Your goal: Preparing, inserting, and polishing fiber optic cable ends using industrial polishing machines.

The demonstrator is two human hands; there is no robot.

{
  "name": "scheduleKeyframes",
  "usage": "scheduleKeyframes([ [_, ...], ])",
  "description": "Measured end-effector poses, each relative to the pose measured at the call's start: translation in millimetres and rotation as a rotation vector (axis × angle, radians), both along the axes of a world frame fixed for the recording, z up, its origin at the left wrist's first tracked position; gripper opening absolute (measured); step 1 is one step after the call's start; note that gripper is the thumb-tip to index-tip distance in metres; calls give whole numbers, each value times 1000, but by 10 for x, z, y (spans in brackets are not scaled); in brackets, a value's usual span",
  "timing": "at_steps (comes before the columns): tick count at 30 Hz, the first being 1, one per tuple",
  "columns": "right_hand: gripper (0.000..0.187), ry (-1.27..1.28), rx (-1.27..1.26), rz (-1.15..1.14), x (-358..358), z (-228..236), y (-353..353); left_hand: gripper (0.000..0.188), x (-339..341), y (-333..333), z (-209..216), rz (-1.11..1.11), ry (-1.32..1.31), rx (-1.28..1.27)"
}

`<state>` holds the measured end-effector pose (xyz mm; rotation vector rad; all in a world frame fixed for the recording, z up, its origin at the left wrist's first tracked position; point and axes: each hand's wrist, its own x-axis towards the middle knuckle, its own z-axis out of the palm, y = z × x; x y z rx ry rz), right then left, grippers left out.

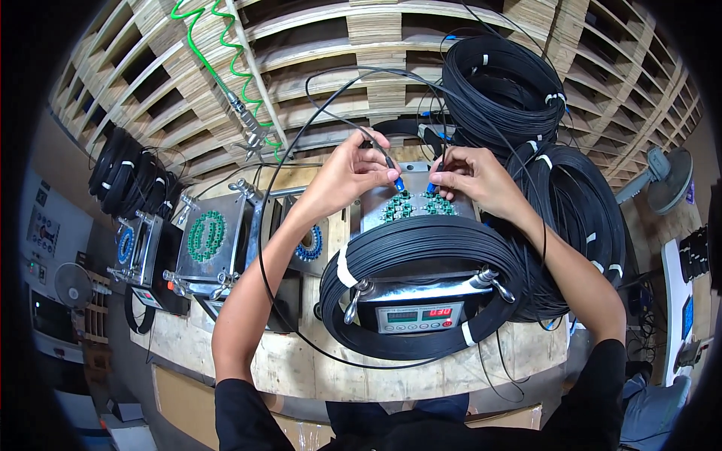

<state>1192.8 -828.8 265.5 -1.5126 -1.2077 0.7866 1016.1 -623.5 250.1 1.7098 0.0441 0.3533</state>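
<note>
**Two bare forearms in short black sleeves, seen from above**

The person is wearing a black top with short sleeves. The left sleeve (239, 406) is showing at about seven o'clock in the view, ending just above the elbow with a plain straight hem. The right sleeve (594, 391) is showing at about five o'clock, cut the same way and slightly looser. Between them, along the bottom edge at six o'clock, the dark chest of the top is filling the view, with a hint of blue fabric at its centre. Both forearms are going uncovered. The left hand (342, 177) and right hand (474, 177) are wearing no gloves, rings, watch or wristbands.
</note>
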Motion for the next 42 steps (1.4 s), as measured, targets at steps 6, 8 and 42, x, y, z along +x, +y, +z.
scheduleKeyframes([
  [6, 20, -276, 1, -7, -56, 79, -20, 40, 6, -46, 16, 10, 14, -28],
  [8, 21, -332, -21, -19, -65, 98, -18, 40, 4, -50, 31, 13, 12, -43],
  [42, 27, -303, 17, 78, 47, -83, 68, 30, 13, -192, 285, 62, 79, 543],
])
